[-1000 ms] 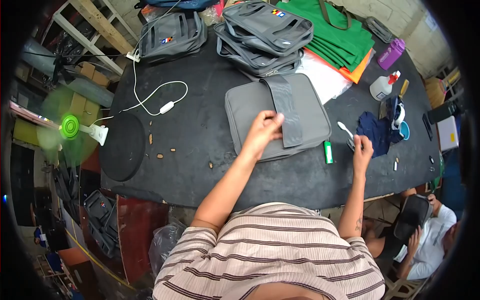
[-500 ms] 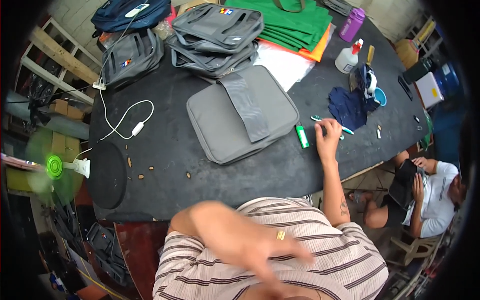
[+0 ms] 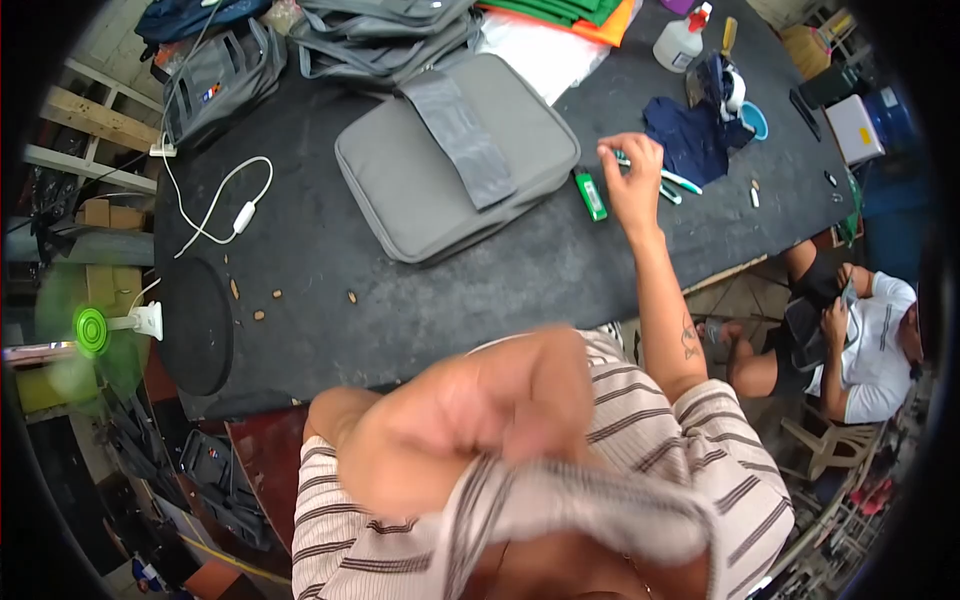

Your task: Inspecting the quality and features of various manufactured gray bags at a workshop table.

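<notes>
My left hand (image 3: 500,400), blurred, is raised in front of my chest. Its bent fingers look closed on the collar (image 3: 600,505) of my striped shirt, which is pulled out from the chest. My right hand (image 3: 635,180) rests on the dark table, fingers curled and thumb apart. Between thumb and fingers shows a small green item (image 3: 622,158), seemingly lying on the table. A small green-and-white pack (image 3: 591,195) lies left of this hand, and a slim white-and-teal tool (image 3: 682,182) to its right. A grey padded bag (image 3: 390,190) with a wide grey strap lies flat in front of me.
Stacked grey bags (image 3: 385,35) stand at the back, beside green fabric (image 3: 550,10). A spray bottle (image 3: 682,40), dark blue cloth (image 3: 685,135) and blue cup (image 3: 755,120) are at right. A white cable (image 3: 215,225) and a spinning fan (image 3: 92,330) are left. Another person (image 3: 850,340) sits at right.
My left hand has moved up from the chest and the collar now stands out. My right hand has shifted slightly toward the small green item. The view has tilted, so the table sits higher.
</notes>
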Tool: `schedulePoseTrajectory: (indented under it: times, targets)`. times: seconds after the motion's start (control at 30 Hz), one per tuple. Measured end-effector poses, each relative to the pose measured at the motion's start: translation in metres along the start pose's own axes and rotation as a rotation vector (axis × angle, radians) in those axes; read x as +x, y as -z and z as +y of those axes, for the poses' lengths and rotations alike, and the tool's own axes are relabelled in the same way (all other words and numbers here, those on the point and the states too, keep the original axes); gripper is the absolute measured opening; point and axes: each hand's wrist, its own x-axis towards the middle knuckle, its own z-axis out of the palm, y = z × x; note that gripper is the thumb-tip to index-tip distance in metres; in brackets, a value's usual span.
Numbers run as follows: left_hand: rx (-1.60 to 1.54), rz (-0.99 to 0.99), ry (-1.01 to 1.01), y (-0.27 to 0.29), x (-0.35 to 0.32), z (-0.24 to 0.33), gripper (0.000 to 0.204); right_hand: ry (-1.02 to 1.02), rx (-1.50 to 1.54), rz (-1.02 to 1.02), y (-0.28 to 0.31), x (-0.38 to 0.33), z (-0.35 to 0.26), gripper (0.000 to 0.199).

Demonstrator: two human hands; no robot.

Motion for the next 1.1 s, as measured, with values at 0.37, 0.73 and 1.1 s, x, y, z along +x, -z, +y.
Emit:
schedulePoseTrajectory:
  times: [0.37, 0.73, 1.1]
  targets:
    - [-0.914, 0.168, 0.127, -0.064, -0.022, 0.003, 0.041, 0.021, 0.044, 0.005, -0.01, 0.006, -0.012, 0.007]
    - [-1.066, -0.109, 0.354, -0.036, -0.023, -0.003, 0.068, -0.039, 0.075, -0.007, -0.02, 0.01, -0.008, 0.008]
    - [0.888, -0.062, -0.552, -0.012, -0.035, 0.044, 0.066, -0.064, 0.07, -0.016, -0.02, 0.013, -0.009, 0.007]
